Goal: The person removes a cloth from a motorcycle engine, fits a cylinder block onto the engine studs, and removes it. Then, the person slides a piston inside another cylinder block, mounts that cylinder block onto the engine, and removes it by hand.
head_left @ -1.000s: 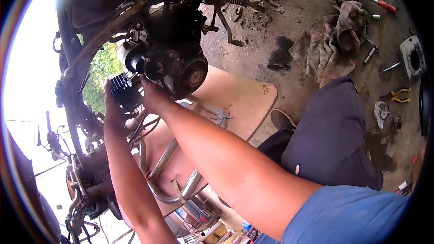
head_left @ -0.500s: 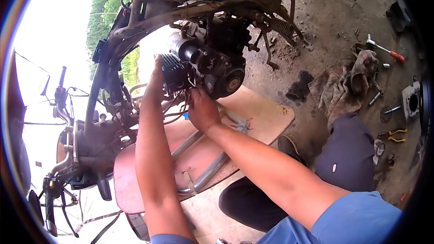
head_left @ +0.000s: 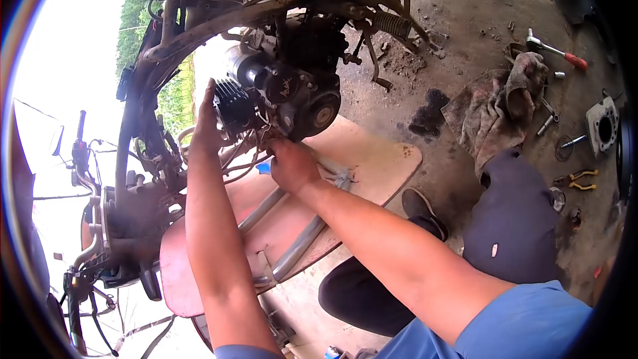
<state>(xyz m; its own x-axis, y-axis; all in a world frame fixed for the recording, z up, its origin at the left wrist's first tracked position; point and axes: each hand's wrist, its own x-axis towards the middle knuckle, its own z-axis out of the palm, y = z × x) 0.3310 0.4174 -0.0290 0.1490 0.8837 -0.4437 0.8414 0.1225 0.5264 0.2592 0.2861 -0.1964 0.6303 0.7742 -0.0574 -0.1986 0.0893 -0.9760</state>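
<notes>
Left hand's half-open, cupped on that black, straight-finned cylinder at 10 o'clock, while the right, curled but can't tell on what, has dropped from its 3 o'clock to 4:30 since a second ago.

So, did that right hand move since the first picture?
Yes, the right hand sits lower in the view than before, judged against the round engine cover.
</notes>
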